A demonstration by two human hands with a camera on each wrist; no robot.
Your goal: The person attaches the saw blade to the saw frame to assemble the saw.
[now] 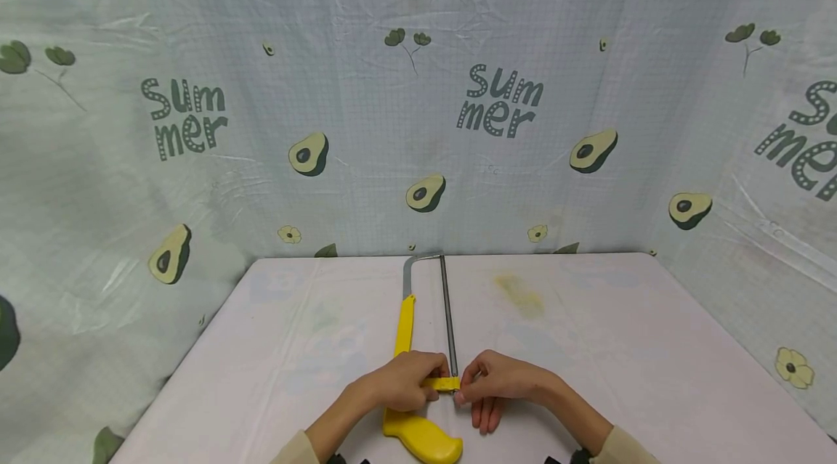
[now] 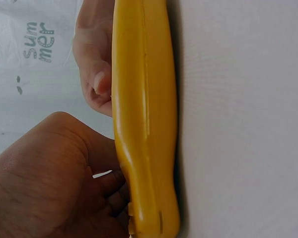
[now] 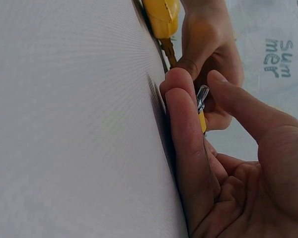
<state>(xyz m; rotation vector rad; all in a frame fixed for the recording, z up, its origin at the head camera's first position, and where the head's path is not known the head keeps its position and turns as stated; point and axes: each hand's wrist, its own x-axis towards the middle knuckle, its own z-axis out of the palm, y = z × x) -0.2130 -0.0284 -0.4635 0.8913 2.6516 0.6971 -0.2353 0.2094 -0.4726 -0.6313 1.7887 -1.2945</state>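
A hacksaw (image 1: pixel 405 326) with a yellow handle (image 1: pixel 425 438), a grey bowed front and a dark straight blade (image 1: pixel 447 315) lies on the table, front end pointing away. My left hand (image 1: pixel 408 380) grips its yellow crosspiece (image 1: pixel 447 383) near the handle; some of those fingers are hidden. My right hand (image 1: pixel 500 384) is at the crosspiece's outer end, thumb and index finger bent round a small metal wing nut (image 3: pixel 202 94). Its other fingers (image 3: pixel 186 129) extend low by the table. Close in the left wrist view, the yellow handle (image 2: pixel 146 99) covers part of both hands.
The table (image 1: pixel 588 333) has a pale cover with a yellowish stain (image 1: pixel 519 295) right of the saw. A curtain (image 1: pixel 366 108) printed with avocados and lettering hangs behind and along both sides.
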